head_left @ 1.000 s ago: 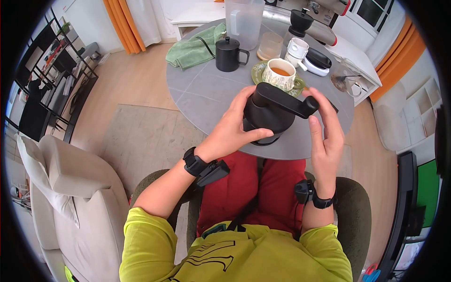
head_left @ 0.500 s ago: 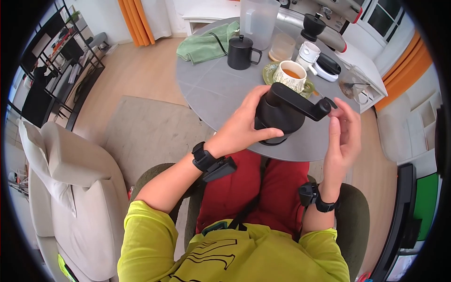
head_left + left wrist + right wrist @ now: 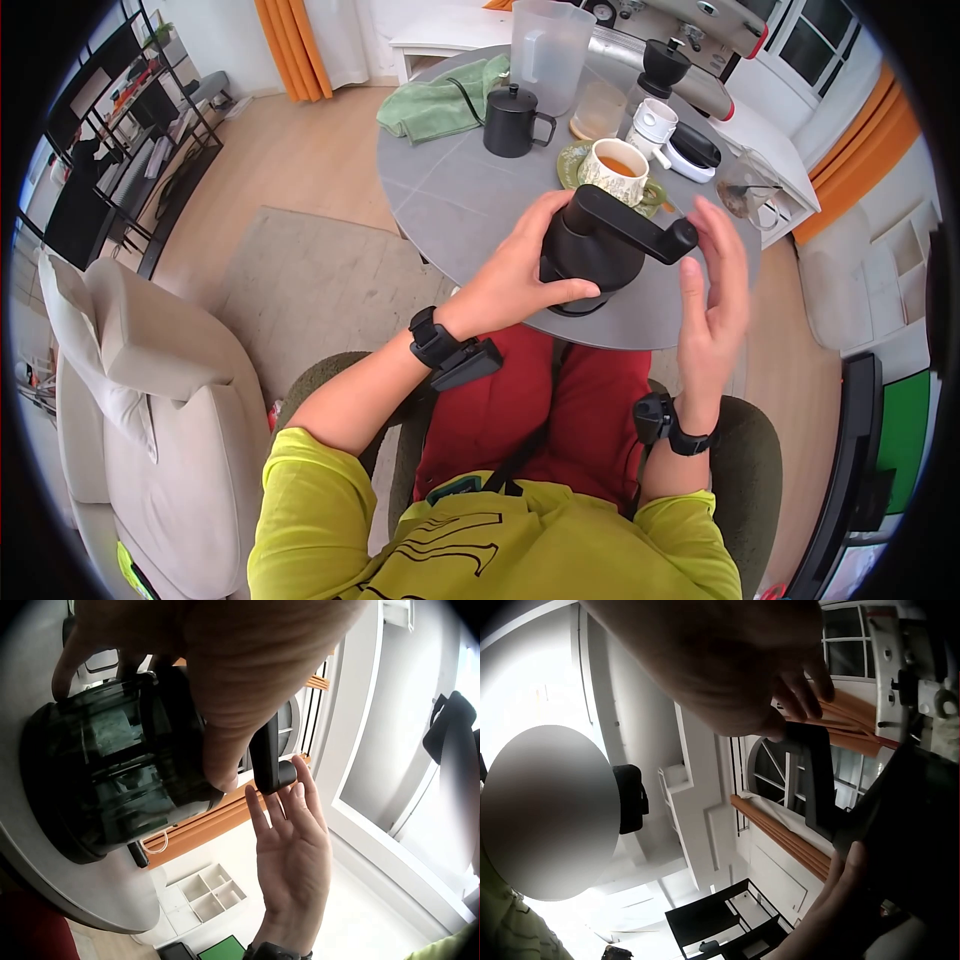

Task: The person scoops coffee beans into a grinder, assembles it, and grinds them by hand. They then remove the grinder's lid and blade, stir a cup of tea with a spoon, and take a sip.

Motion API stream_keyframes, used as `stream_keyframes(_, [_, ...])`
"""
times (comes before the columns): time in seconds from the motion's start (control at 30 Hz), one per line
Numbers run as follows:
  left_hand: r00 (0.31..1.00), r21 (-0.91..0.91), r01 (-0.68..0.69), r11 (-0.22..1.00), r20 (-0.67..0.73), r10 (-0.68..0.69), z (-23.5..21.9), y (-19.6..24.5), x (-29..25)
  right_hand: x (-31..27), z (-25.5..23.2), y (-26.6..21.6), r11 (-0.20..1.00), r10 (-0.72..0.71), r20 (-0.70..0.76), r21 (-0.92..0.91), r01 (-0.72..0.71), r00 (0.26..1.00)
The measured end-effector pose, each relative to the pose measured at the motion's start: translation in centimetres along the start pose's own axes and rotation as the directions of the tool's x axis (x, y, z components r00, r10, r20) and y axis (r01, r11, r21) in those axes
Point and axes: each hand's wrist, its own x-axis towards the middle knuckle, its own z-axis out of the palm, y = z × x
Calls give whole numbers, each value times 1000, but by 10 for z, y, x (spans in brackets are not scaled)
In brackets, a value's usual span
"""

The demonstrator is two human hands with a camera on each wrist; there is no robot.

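A black hand grinder with a clear lower part (image 3: 116, 754) stands at the table's near edge. My left hand (image 3: 510, 275) grips its upper body (image 3: 592, 255), thumb across the front. From its top a black crank (image 3: 615, 218) reaches right to a round knob (image 3: 677, 241). Beside that knob my right hand (image 3: 713, 310) is raised with relaxed fingers; in the left wrist view the fingertips meet or nearly meet the knob (image 3: 286, 773). The right wrist view has the thumb close to the crank's end (image 3: 802, 731). Whether it touches is unclear.
Behind the grinder, a patterned cup (image 3: 617, 170) of amber liquid sits on a green saucer (image 3: 570, 160). Farther back are a black lidded pot (image 3: 510, 122), green cloth (image 3: 425, 105), clear pitcher (image 3: 550, 55), glass (image 3: 598, 108), white cups (image 3: 654, 122) and glass server (image 3: 742, 190).
Since half a second ago, the right hand has moved slightly left and its fingers have straightened beside the knob. The left hand keeps its grip. The head view has shifted over the last second.
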Motion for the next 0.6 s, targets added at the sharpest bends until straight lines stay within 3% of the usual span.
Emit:
stream_keyframes(0.03, [1000, 14, 3, 1000, -1, -3, 0, 0, 0, 0, 0, 1, 998, -32, 63, -49, 35, 997])
stream_keyframes(0.17, [1000, -22, -1, 1000, 5, 1, -1, -3, 1, -2, -2, 3, 992, -84, 66, -85, 90, 994])
stream_keyframes(0.23, [1000, -30, -4, 1000, 6, 4, 0, -2, 1, -4, -4, 1, 995, 89, 5, -41, -88, 996])
stream_keyframes(0.33, [1000, -68, -9, 998, -20, 7, 2, -3, 1, 0, 1, 0, 1000, -22, 12, -6, 22, 1000])
stream_keyframes(0.47, [1000, -54, -19, 998, -22, 18, 0, -3, 1, -3, 3, 1, 1000, -3, 61, -5, 3, 998])
stream_keyframes(0.53, [999, -68, -27, 997, -19, 26, 0, -2, 1, -3, 2, 2, 995, 102, 16, -24, -101, 995])
stream_keyframes(0.6, [999, -65, -36, 997, -25, 34, 0, -4, 2, -2, 5, 2, 998, 60, -12, 3, -60, 998])
